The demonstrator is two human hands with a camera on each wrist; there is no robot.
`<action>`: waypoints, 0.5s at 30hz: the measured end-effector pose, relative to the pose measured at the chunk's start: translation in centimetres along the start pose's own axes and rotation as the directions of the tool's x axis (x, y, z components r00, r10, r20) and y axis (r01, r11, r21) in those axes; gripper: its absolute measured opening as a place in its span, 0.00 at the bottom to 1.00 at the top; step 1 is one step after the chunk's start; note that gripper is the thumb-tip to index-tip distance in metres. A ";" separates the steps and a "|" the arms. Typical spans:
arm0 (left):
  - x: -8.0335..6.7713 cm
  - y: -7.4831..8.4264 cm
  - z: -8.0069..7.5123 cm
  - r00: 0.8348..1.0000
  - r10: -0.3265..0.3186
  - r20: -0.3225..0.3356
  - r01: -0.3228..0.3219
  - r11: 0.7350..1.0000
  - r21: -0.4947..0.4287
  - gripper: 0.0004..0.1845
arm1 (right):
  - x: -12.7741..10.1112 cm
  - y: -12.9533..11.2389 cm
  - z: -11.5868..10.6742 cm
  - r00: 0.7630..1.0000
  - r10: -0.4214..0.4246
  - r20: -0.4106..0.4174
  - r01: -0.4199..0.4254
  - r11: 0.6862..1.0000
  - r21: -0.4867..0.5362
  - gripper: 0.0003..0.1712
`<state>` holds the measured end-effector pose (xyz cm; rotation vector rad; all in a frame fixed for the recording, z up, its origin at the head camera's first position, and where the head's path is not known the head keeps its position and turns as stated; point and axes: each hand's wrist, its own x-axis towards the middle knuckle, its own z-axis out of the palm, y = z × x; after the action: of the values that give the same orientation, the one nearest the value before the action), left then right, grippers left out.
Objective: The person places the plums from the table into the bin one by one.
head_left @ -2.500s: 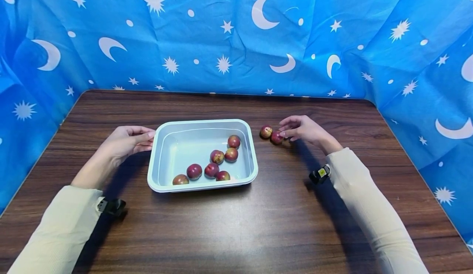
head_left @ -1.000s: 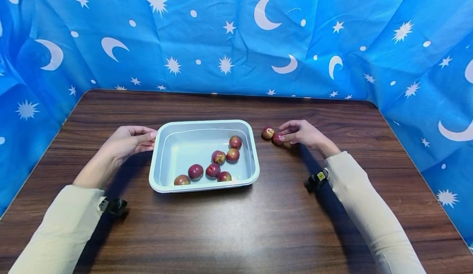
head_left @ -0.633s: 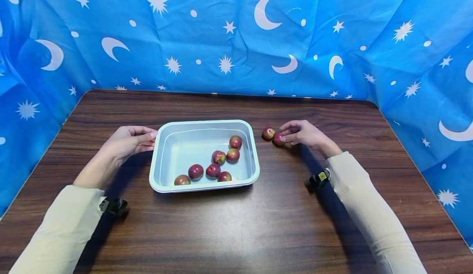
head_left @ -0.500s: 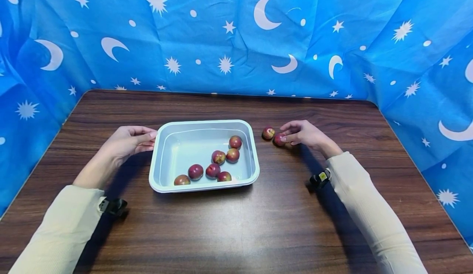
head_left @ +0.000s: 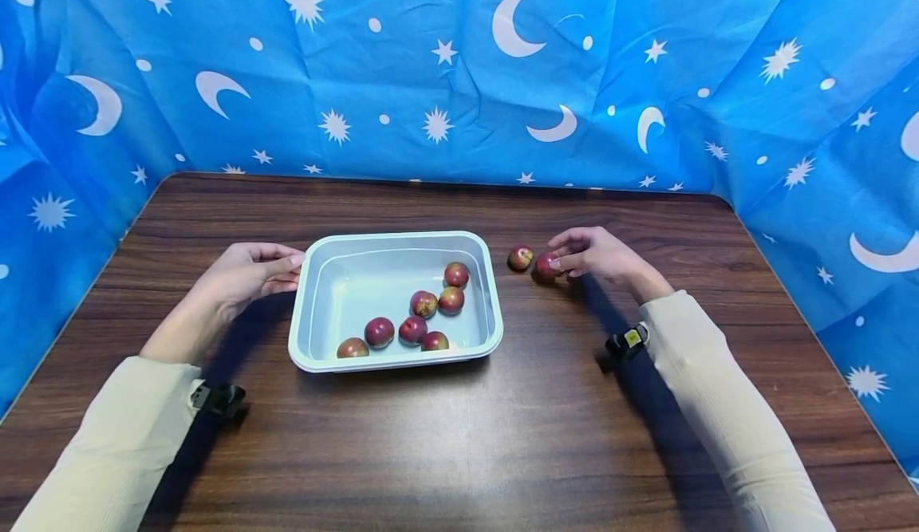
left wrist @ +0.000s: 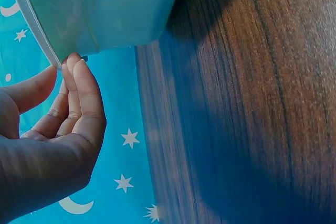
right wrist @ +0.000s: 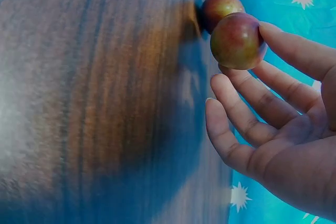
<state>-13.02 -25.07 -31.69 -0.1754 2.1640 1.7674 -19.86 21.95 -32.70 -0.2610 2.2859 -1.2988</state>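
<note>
Sleeves, cream-coloured, run up from the near edge of the wooden table (head_left: 459,436), each with a small dark wrist camera. Just beyond them stands the pale blue tray (head_left: 393,366), holding six red plums (head_left: 378,331) scattered toward its near right part. The left hand (head_left: 244,275) rests against the tray's left rim, fingers nearly straight and close together, fingertips (left wrist: 76,64) touching the rim with the thumb just below it; it steadies rather than grips.

Farther right, past the tray's right wall, the right hand (head_left: 596,253) pinches one plum (right wrist: 237,40) between thumb and forefinger, the other fingers spread loosely beneath it. In the wrist view that fruit seems raised a little off the wood, though I cannot tell this for certain. A second loose plum (head_left: 520,258) lies on the table just beside it, toward the tray. Behind everything hangs the blue cloth (head_left: 459,77) printed with moons and stars.

To do this well, I judge, the pinch should sit across the fruit's widest part, light enough not to bruise, and the lift should go straight up so the neighbour is not knocked rolling; the left hand should hold the tray steady.

Compared with the frame 2.5 s ago, the tray, its six plums and the left hand are unchanged; the held plum has shifted slightly right, away from its neighbour.
</note>
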 end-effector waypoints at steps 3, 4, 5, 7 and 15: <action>0.0 0.0 0.0 1.000 0.001 0.004 -0.001 1.000 -0.005 0.13 | 0.0 -0.3 -0.2 1.000 -0.001 0.003 0.001 1.000 -0.028 0.22; 0.0 0.1 0.0 1.000 0.002 0.006 -0.002 1.000 -0.007 0.13 | -0.1 -0.4 -0.3 1.000 0.000 0.002 0.000 0.999 -0.035 0.22; 0.0 0.1 0.0 1.000 0.001 0.007 -0.001 1.000 -0.010 0.12 | 0.0 -0.5 -0.4 1.000 -0.001 0.002 0.002 0.999 -0.045 0.22; -0.1 0.1 0.0 1.000 0.001 0.006 -0.001 1.000 -0.003 0.13 | 0.0 -0.7 -0.5 1.000 -0.001 -0.002 0.001 0.998 -0.064 0.21; 0.1 0.0 0.0 1.000 -0.002 0.005 0.002 1.000 0.011 0.18 | -0.1 -1.8 -0.9 1.000 -0.023 -0.014 0.021 0.994 -0.105 0.23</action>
<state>-13.07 -25.06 -31.73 -0.1699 2.1689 1.7528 -20.35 21.75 -30.75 -0.3145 2.3735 -1.1968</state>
